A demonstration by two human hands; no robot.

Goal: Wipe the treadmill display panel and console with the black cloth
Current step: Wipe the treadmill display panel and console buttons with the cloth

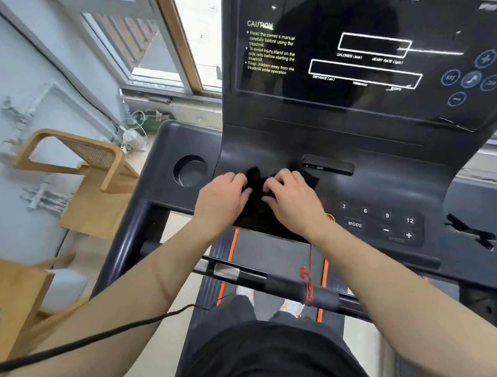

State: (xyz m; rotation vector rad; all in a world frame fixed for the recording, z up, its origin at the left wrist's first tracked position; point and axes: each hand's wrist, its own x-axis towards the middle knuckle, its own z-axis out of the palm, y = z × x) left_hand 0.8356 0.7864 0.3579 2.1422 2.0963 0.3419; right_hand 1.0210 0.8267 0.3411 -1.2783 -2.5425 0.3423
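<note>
The black cloth (pixel 259 211) lies bunched on the left half of the treadmill console (pixel 384 191), below the upright display panel (pixel 347 58). My left hand (pixel 222 197) grips the cloth's left side with curled fingers. My right hand (pixel 291 197) presses on its right side, fingers bent into the fabric. The cloth hangs slightly over the console's front edge. The display panel is dark, with yellow caution text and white outlined boxes. Both hands sit well below the panel.
Console buttons (pixel 382 222) marked 3, 6, 9, 12, MODE, minus and plus lie right of my right hand. A round cup holder (pixel 189 170) is left of the cloth. A dark device (pixel 328 164) rests behind the hands. A handlebar (pixel 266 280) with red cord crosses below. A wooden chair (pixel 80 164) stands left.
</note>
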